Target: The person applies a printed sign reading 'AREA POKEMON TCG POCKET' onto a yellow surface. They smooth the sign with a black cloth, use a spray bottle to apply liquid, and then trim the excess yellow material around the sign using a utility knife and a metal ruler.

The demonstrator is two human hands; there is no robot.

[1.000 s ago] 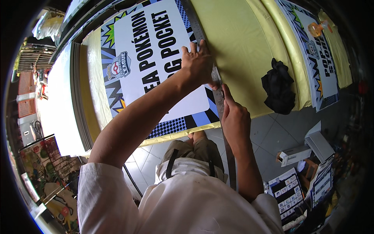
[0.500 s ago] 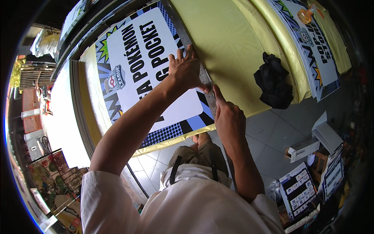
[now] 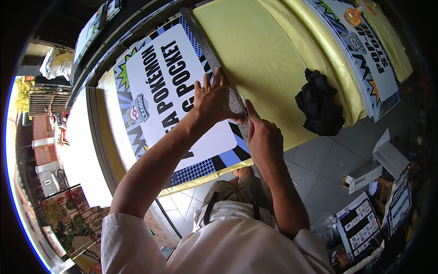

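Note:
A printed board (image 3: pixel 214 142) with a white panel, black lettering and a blue comic-style border lies on the yellow-covered table. Along its right edge runs a long metal ruler (image 3: pixel 211 57). My left hand (image 3: pixel 213 99) rests with fingers spread over the board and the ruler, its thumb low on the ruler. Just right of that thumb, my right hand (image 3: pixel 265 140) is closed round a slim cutter knife (image 3: pixel 242 94), forefinger stretched forward. The thin tip shows beside the ruler's right edge; most of the handle is hidden in my palm.
A crumpled black cloth (image 3: pixel 319 102) lies on the yellow covering (image 3: pixel 269 68). Farther right are more printed boards (image 3: pixel 383 84) with an orange object (image 3: pixel 352 17) on top. Stacked white sheets (image 3: pixel 86 150) stand at the left. Cardboard boxes (image 3: pixel 365 178) sit on the tiled floor.
My right hand has slid a little farther away along the ruler, past my left thumb, and the knife tip now shows. My left hand stays on the ruler. The whole view has shifted slightly.

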